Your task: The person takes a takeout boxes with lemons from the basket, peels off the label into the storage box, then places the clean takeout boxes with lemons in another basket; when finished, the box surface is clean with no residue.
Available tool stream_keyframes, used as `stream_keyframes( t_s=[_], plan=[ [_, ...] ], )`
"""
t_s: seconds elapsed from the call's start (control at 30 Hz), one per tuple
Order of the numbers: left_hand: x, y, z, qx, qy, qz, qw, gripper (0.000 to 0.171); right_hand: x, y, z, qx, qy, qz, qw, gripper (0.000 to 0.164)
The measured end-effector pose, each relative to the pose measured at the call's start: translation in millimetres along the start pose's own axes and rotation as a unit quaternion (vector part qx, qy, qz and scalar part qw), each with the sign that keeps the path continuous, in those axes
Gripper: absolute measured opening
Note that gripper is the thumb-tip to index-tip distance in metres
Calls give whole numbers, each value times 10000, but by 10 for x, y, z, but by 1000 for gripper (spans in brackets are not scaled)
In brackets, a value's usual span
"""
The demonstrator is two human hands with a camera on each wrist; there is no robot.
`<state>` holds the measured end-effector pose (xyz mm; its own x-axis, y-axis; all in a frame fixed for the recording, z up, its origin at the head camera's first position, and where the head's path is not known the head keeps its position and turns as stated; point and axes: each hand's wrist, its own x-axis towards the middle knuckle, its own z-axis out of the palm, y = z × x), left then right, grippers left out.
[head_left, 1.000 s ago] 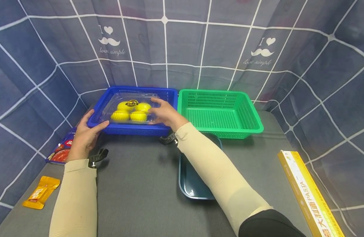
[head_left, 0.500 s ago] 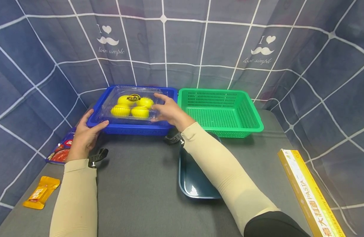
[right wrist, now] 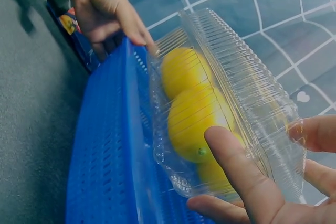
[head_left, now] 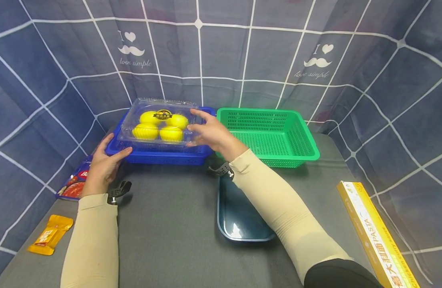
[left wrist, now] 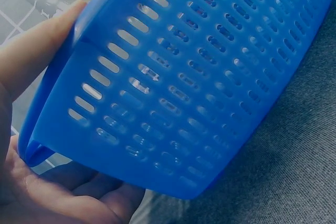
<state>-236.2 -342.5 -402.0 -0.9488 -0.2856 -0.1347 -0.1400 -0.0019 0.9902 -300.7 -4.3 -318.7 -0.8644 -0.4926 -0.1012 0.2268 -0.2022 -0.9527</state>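
Observation:
My right hand (head_left: 215, 134) grips the right end of a clear plastic box (head_left: 131, 120), with the thumb and fingers spread about its edges. Inside are several yellow fruits (head_left: 145, 131) with round, smooth skins. The box is tilted and sits above the blue basket (head_left: 163, 158), overlapping its back rim in the head view. At the basket's left front corner, my left hand (head_left: 104, 166) holds the rim, thumb over the top and fingers around the outside. The left wrist view shows that thumb pressing the rim (left wrist: 94, 3). The far fingers of the right hand are partly hidden by the box.
A green basket (head_left: 271, 161) stands right of the blue one. A dark tray (head_left: 239, 216) lies in front, partly under the right forearm. On the left are a red-and-blue packet (head_left: 73, 184) and an orange packet (head_left: 50, 234); a yellow pasta box (head_left: 377, 236) is at right.
The clear box has risen out of the blue basket, its back edge lifting toward the curtain. My right hand has moved up and slightly right with it. My left hand has stayed on the rim.

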Motion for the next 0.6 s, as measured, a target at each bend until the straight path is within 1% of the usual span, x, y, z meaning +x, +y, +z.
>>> stream_keyframes(
  t_s=[0.17, 0.23, 0.37, 0.47, 0.6],
  plan=[
    [1, -14, -17, 218, 32, -54, 9997, 95, -125, -68, -7, -22, -131, -49, 9999, 67],
    [5, -28, -21, 114, 9, -14, 9999, 95, -167, -83, -10, -73, -109, -25, 9999, 66],
    [7, -46, -21, -332, -150, 147, 9992, 95, -257, -97, -2, -105, -85, 86, 9999, 64],
    [8, -48, -18, -585, -277, 261, 9976, 94, -331, -96, 18, -104, -131, 132, 9998, 64],
    [21, -58, -7, -656, -246, 318, 9970, 93, -430, -88, 44, -192, -261, 92, 9994, 64]
  ],
)
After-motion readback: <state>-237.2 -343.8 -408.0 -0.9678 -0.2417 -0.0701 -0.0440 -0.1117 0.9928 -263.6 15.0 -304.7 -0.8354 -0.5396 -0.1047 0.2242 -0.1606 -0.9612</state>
